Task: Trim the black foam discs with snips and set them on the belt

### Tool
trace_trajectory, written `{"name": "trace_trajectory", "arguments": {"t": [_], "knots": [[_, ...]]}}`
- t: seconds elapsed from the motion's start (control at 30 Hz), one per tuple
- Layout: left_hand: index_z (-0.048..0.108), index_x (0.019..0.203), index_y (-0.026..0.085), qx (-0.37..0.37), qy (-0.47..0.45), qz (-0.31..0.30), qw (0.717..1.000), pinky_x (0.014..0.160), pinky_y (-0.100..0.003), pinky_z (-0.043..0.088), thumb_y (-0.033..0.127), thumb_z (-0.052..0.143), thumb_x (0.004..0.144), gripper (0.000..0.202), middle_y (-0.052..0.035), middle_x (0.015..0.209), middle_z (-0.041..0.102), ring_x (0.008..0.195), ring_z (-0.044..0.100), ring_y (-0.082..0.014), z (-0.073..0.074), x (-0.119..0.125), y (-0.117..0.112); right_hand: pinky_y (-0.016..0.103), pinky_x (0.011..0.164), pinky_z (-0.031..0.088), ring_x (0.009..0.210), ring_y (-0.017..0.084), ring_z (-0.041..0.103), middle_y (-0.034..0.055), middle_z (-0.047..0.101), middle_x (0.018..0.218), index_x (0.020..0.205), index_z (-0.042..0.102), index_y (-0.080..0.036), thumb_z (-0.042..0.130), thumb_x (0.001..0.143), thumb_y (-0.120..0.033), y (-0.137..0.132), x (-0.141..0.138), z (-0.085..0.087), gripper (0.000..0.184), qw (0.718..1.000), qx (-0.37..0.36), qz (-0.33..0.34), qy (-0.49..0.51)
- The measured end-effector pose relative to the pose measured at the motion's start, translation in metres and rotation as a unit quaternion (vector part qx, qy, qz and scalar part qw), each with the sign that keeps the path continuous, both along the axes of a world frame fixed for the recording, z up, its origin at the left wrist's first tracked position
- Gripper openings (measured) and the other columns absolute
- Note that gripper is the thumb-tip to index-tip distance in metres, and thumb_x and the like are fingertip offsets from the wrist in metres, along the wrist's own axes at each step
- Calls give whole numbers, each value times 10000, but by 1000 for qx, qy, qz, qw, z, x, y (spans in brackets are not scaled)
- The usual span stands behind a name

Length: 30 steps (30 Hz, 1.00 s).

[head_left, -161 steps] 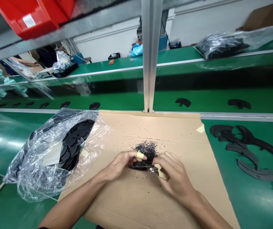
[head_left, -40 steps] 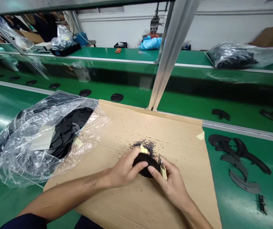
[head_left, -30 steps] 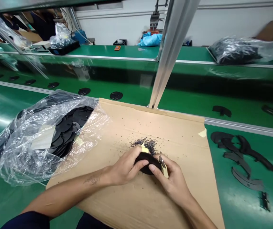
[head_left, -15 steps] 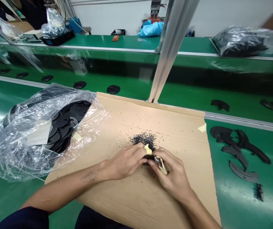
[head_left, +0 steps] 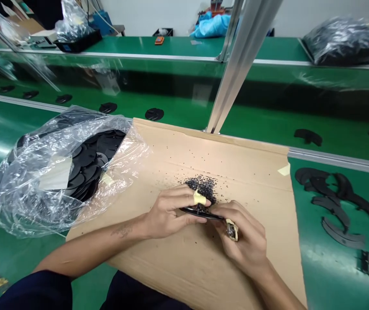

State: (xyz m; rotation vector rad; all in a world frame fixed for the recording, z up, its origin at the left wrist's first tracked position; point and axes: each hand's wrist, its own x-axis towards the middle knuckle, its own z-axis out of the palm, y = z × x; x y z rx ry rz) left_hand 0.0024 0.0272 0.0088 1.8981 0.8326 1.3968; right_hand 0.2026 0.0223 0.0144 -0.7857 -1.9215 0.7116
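My left hand [head_left: 171,211] pinches a flat black round part [head_left: 200,212] held edge-on over a brown cardboard sheet [head_left: 236,163]; its index finger is wrapped in yellowish tape. Meeting the part from the right, my right hand [head_left: 247,239] is closed around a small tool with a taped handle [head_left: 231,229]. Just behind the hands lies a little heap of black trimmings [head_left: 203,186]. A clear plastic bag [head_left: 55,172] full of black discs sits at the left edge of the cardboard.
Several curved black pieces [head_left: 336,198] lie on the green table at the right. Black parts [head_left: 154,114] ride the green conveyor behind the cardboard. An aluminium post [head_left: 236,60] rises at the far edge. Another bag of black parts [head_left: 342,38] sits at the back right.
The black part has been turned from nearly face-up to edge-on between my hands. My right hand with the tool has shifted slightly right and lower.
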Motion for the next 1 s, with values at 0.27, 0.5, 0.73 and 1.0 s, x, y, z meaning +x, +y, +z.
{"name": "trace_trajectory", "arguments": {"t": [0.27,0.5,0.73,1.0], "knots": [[683,1112,133,52,29,-21,998,741,-321,560,193,675,927,195,-99,926,755,844,688,-169,6,-5,2,342,684,551,809,192,672,57,697,907,1054,627,-206,551,845,-17,6,3,-4,291,1000,17,16,-19],[696,974,138,84,83,-11,993,733,-310,563,183,689,915,75,-74,853,756,772,681,-154,16,-9,3,352,672,551,797,204,675,80,712,929,1042,615,-214,547,864,-22,7,0,-2,270,999,19,32,-28],[681,1133,117,-10,68,-43,997,791,-343,573,370,668,933,323,-123,965,757,892,690,-198,10,-10,4,330,625,527,705,187,651,43,682,799,944,649,-213,584,878,-65,4,-2,-2,175,999,-42,11,1],[703,1069,161,29,69,-3,997,726,-288,539,228,691,915,169,-66,890,712,806,648,-157,2,-7,1,356,720,561,865,214,670,81,687,965,1033,658,-227,620,881,-82,6,-5,6,214,999,-43,2,24]]}}
